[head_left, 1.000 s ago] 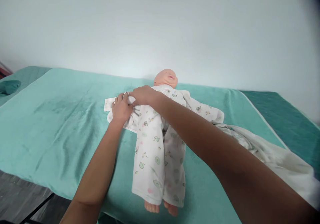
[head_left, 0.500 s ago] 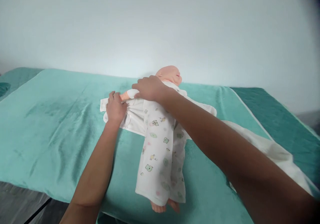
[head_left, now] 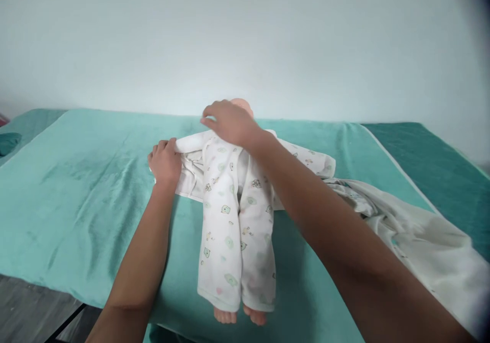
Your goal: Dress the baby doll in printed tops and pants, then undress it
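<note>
A baby doll (head_left: 242,104) lies on its back on the teal cover, its feet towards me. It wears white baby clothes (head_left: 224,207) printed with green and pink animals. My left hand (head_left: 165,163) has its fingers curled round the end of the white sleeve (head_left: 193,141) on the left, where the doll's arm is stretched out. Over the doll's upper chest and face hovers my right hand (head_left: 231,122), thumb and fingers apart with nothing in them; it hides most of the head. The other printed sleeve (head_left: 316,162) reaches out to the right.
The teal cover (head_left: 88,205) is spread over the table, with creases on the left. A crumpled pale cloth (head_left: 417,241) lies at the right, partly under my right forearm. Behind the table stands a white wall (head_left: 245,37). A darker green cover (head_left: 429,164) shows at the right end.
The doll has rolled from its side onto its back, and its legs now lie side by side. Its left-hand sleeve now covers the forearm. My right hand has let go of the arm.
</note>
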### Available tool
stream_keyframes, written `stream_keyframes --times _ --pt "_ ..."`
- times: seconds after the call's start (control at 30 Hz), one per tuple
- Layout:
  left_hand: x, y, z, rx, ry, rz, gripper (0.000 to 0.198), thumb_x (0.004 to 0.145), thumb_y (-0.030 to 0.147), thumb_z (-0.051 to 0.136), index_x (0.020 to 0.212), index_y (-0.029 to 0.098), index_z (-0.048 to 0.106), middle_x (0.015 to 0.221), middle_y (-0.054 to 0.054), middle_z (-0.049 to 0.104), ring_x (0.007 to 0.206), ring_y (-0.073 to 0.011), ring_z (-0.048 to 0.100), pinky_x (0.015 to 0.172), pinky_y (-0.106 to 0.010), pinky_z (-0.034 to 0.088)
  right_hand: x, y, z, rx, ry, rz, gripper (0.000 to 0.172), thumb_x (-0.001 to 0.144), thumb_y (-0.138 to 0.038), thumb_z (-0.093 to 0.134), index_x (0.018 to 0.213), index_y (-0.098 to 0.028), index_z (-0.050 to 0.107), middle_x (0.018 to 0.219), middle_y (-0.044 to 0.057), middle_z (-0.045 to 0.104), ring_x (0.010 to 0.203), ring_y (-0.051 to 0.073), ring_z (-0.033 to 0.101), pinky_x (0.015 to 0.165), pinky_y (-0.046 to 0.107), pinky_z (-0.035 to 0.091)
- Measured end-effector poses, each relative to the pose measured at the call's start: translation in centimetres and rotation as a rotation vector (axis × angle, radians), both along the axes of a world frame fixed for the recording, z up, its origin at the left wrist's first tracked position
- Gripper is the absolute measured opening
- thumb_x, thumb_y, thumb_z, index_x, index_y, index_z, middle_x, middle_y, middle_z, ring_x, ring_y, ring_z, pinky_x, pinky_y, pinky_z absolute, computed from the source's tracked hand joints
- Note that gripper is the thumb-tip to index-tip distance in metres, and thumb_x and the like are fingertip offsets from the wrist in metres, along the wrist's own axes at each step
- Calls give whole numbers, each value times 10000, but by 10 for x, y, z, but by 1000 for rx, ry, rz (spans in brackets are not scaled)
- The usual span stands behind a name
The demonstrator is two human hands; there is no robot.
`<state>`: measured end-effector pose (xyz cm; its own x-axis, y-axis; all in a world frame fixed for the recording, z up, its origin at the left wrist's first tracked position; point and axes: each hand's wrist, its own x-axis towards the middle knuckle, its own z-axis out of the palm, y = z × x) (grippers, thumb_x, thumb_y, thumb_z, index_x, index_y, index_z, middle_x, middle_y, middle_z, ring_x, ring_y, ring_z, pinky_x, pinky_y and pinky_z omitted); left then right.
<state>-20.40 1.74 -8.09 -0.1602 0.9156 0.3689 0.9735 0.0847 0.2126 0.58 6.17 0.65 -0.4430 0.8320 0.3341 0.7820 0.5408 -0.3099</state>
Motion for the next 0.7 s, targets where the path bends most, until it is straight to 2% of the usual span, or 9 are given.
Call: stream_keyframes --times 0.07,0.17,0.27,0.33,0.37,0.43,0.57,0.63,0.7 --pt "4 -1 -1 4 -2 6 473 939 189 452 1377 251 620 1304 -143 658 1238 -361 577 1075 -543 455 35 -10 -15 86 160 -158 327 1060 -276 384 1122 -186 692 1182 107 681 1129 267 579 998 414 466" --pt "6 -2 -4 17 -9 -14 517 931 139 417 1412 216 590 1326 -156 647 1277 -361 570 1223 -614 319 79 -36 -54 143 299 -444 345 1006 -239 404 1231 -169 655 1260 127 662 1180 296 558 1045 450 459" --pt "6 -1 -9 53 -36 -75 574 903 87 413 1449 189 554 1367 -167 627 1323 -352 559 1293 -641 182 103 -67 -91 115 209 -546 432 914 -213 489 1320 -165 629 1323 138 638 1236 341 528 1078 497 441" --pt "8 -1 -12 117 -76 -176 621 866 38 411 1455 177 547 1434 -177 584 1396 -333 514 1320 -614 140 108 -82 -103 106 141 -581 506 884 -206 510 1383 -198 596 1355 130 621 1253 351 520 1081 519 435" --pt "10 -2 -12 154 -109 -245 638 846 19 412 1447 180 554 1467 -174 561 1432 -320 485 1327 -596 151 109 -86 -105 106 117 -595 531 879 -201 510 1405 -209 580 1369 127 614 1259 350 520 1085 525 431" --pt "18 -5 -9 223 -209 -391 635 826 11 417 1408 201 586 1500 -145 545 1460 -281 464 1314 -542 259 109 -88 -105 102 99 -626 546 876 -182 489 1414 -213 570 1376 127 609 1253 342 533 1093 529 424" --pt "54 -16 16 327 -452 -634 454 892 97 432 1257 228 669 1336 -74 677 1273 -200 616 1153 -414 499 113 -78 -103 69 204 -690 529 849 -152 452 1353 -193 608 1316 125 645 1189 328 580 1060 506 445" --pt "80 -20 35 249 -474 -786 369 941 148 432 1183 229 699 1249 -52 725 1186 -186 660 1099 -389 527 117 -73 -104 59 301 -715 525 830 -147 437 1321 -191 618 1299 117 660 1178 320 592 1037 485 456" --pt "108 -19 55 82 -353 -898 342 965 172 430 1131 225 724 1230 -51 738 1194 -202 660 1074 -386 527 119 -70 -105 52 361 -747 506 823 -161 432 1289 -197 627 1281 112 672 1164 316 600 1031 484 454"
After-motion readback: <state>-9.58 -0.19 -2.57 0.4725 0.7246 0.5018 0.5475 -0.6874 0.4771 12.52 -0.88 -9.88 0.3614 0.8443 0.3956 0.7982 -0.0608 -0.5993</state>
